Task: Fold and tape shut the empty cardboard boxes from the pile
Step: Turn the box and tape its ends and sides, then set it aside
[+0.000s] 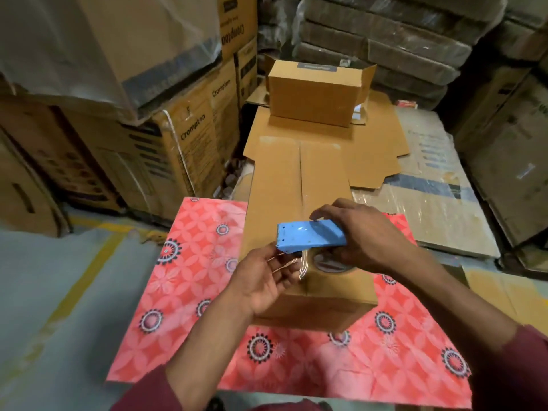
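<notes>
stacked cartons wall the left; floor open.

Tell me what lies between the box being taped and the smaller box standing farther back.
In the head view, only flattened cardboard sheets lie between the near box and the smaller box.
</notes>
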Demonstrator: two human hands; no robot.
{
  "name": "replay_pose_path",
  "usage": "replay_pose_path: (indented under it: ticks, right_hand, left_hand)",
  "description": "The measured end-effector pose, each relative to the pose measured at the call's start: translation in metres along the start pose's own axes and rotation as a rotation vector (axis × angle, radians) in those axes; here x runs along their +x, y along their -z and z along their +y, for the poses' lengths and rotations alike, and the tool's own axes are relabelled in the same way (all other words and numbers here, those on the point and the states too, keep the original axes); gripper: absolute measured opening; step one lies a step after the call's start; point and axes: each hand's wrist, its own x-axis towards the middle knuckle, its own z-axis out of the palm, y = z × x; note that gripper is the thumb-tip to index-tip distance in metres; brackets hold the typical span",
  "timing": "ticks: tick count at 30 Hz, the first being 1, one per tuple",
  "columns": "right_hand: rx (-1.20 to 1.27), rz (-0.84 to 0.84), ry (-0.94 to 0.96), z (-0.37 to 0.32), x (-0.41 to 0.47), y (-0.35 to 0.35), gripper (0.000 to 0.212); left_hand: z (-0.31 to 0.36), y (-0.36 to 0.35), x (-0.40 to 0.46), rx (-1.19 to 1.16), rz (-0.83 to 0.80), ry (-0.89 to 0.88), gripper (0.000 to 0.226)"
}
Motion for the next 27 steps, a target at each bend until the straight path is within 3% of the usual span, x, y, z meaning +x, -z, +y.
replay_pose_path:
  ticks: [4,7,13,18,22,27]
  right_hand:
    - [-0.002,-0.151,0.079,-0.017,0.010,-0.015,0.074]
    - [0.010,-0.257,0.161,-0.024,0.005,-0.026,0.074]
    - [-0.101,-0.344,0.124,0.003,-0.013,-0.016,0.089]
    - [-0.106,-0.364,0.124,0.011,-0.022,-0.019,0.082]
    - [-0.162,-0.336,0.135,0.002,-0.021,-0.022,0.081]
    - [-0.148,-0.318,0.116,-0.006,-0.023,-0.019,0.079]
  left_hand:
    - [0.001,0.038,-0.003,0.256,0.207,-0.194,0.019]
    - [-0.001,0.067,-0.011,0.403,0.270,-0.274,0.022]
    - [-0.005,0.112,-0.028,0.348,0.407,-0.237,0.024]
    - [-0.006,0.126,-0.022,0.343,0.403,-0.203,0.019]
    - [-0.010,0.129,-0.009,0.393,0.421,-0.287,0.033]
    - [-0.021,0.131,-0.007,0.476,0.504,-0.463,0.035]
